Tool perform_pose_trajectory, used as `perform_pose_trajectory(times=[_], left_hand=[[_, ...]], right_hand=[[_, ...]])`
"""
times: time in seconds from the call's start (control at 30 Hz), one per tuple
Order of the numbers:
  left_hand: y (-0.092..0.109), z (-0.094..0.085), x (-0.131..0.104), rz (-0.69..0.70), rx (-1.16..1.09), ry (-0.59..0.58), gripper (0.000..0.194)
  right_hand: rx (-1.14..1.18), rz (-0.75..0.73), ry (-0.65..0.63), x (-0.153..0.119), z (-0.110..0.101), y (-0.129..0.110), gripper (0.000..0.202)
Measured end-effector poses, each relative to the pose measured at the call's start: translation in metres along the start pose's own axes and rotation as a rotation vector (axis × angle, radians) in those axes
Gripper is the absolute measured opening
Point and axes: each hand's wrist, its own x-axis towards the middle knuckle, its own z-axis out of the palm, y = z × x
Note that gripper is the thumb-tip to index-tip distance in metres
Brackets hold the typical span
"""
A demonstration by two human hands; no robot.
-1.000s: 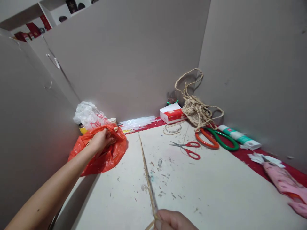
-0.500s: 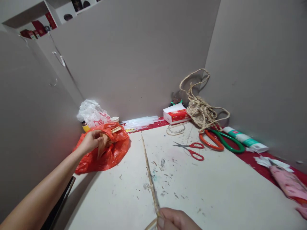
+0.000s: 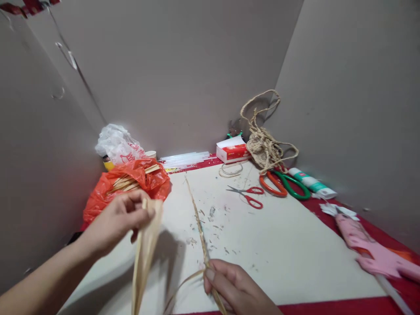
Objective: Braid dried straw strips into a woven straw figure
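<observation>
My left hand (image 3: pixel 131 216) pinches a wide, pale dried husk strip (image 3: pixel 146 253) that hangs down over the near left of the white board (image 3: pixel 278 249). Between the thumb and fingers of my right hand (image 3: pixel 229 282) is a thin twisted straw-coloured cord (image 3: pixel 198 218), its far end pointing away across the board. A narrow loose strand (image 3: pixel 187 280) curves left from beside my right fingertips. Behind my left hand, a red plastic bag (image 3: pixel 160 186) lies open with more husk strips (image 3: pixel 123 183) inside.
Small red-handled scissors (image 3: pixel 254 202) lie opened on the board, near larger orange-and-green-handled ones (image 3: pixel 295 186). Coiled rope (image 3: pixel 265 151), a red-and-white box (image 3: pixel 232 151) and clear sticks (image 3: pixel 185 159) line the back. A pink glue gun (image 3: pixel 370 249) rests right. Scraps dot the board.
My left hand has come out of the red bag toward me, drawing out a husk strip. My right hand and the cord show further up in view, and the camera has tilted down.
</observation>
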Motion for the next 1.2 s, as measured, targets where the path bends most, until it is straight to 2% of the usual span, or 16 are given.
perform_pose_trajectory(times=[0.03, 0.1, 0.2, 0.3, 0.4, 0.57, 0.83, 1.2], left_hand=[[-0.007, 0.013, -0.004, -0.063, -0.002, -0.103, 0.021], [-0.022, 0.038, -0.009, -0.150, -0.008, -0.235, 0.024], [-0.042, 0.068, -0.014, -0.167, -0.106, -0.313, 0.022], [-0.048, 0.083, -0.016, -0.162, -0.234, -0.348, 0.021], [-0.044, 0.085, -0.016, -0.193, -0.299, -0.381, 0.024], [-0.038, 0.078, -0.016, -0.246, -0.299, -0.350, 0.031], [-0.055, 0.075, -0.014, -0.226, -0.326, -0.357, 0.032], [-0.056, 0.082, -0.011, -0.256, -0.304, -0.357, 0.031]], right_hand=[[0.020, -0.005, -0.006, 0.000, 0.001, 0.000, 0.032], [0.048, -0.027, -0.013, -0.001, 0.002, -0.001, 0.030], [0.057, -0.068, -0.016, -0.002, 0.003, -0.004, 0.028], [0.063, -0.100, -0.025, -0.004, 0.003, -0.006, 0.031], [0.079, -0.138, -0.040, -0.005, 0.003, -0.006, 0.037], [0.141, -0.141, -0.054, -0.005, 0.003, -0.006, 0.044], [0.140, -0.096, -0.067, -0.006, 0.003, -0.004, 0.043], [-0.035, -0.141, -0.004, -0.007, 0.002, -0.011, 0.014]])
